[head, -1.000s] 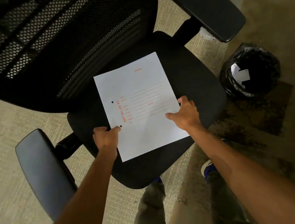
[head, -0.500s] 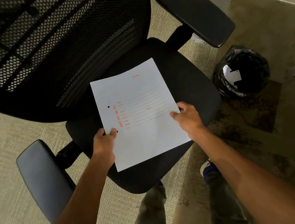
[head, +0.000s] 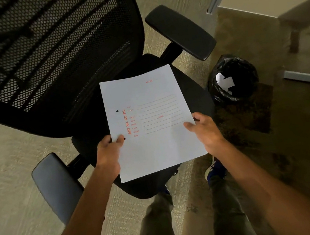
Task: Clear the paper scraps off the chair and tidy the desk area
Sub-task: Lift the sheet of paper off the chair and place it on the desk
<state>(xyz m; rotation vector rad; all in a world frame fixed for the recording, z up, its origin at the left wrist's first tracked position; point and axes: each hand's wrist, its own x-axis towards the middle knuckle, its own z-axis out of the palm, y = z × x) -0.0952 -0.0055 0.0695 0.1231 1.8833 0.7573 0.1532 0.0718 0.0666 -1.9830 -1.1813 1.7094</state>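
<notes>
A pale paper file folder (head: pixel 150 122) with red printing and two punched holes is held above the black seat of an office chair (head: pixel 193 94). My left hand (head: pixel 109 151) grips the folder's left edge near the lower hole. My right hand (head: pixel 203 129) pinches its right edge, thumb on top. Below the folder the visible parts of the seat show no scraps; the rest of the seat is hidden. A small bin (head: pixel 232 77) lined with a black bag stands on the floor to the right of the chair, with white paper scraps (head: pixel 224 81) inside.
The chair's mesh backrest (head: pixel 47 53) fills the upper left, with armrests at the left (head: pixel 56 185) and upper right (head: pixel 180 31). My legs and shoes (head: pixel 214 169) stand on carpet in front of the seat. A wall corner and a piece of furniture (head: pixel 301 19) are at the far right.
Both hands have lifted the folder off the seat and drawn it toward me. The view has shifted, so the chair and bin sit lower in frame.
</notes>
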